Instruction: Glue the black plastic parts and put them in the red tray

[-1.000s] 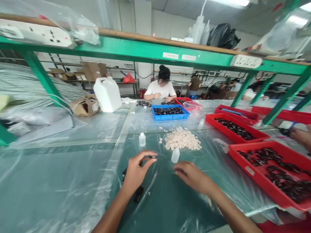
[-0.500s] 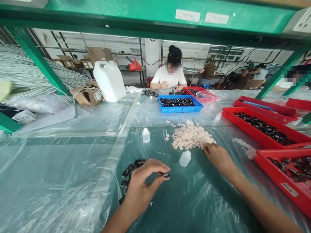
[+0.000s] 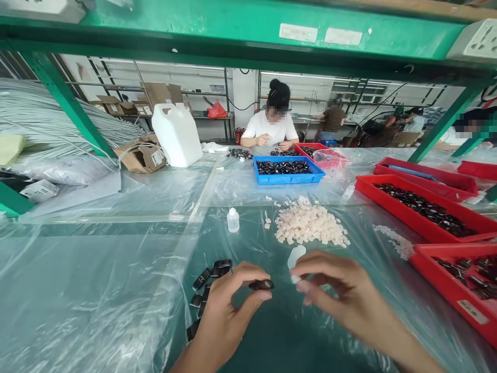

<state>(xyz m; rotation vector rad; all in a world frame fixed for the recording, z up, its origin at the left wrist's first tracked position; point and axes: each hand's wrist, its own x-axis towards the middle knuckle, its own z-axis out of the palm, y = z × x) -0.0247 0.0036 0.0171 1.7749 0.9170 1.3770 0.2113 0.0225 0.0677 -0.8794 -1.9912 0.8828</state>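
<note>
Between the thumb and fingers of my left hand is a small black oval case, one end facing right. My right hand pinches a small whitish piece at its fingertips, a short way right of the case. Behind those fingertips stands a translucent bottle, partly hidden. Farther back lies a heap of small cream-coloured pieces. Several similar black cases rest on the plastic sheet beside my left hand, some of them covered by it.
A small white bottle stands left of the heap. A blue tray and red trays hold many dark parts. A co-worker sits across the table. A white jug stands at back left; a green beam spans overhead.
My right hand has come from the heap's right edge toward my left hand, now with a whitish piece in its fingertips. The left hand stays nearly in place, its black case slightly turned.
</note>
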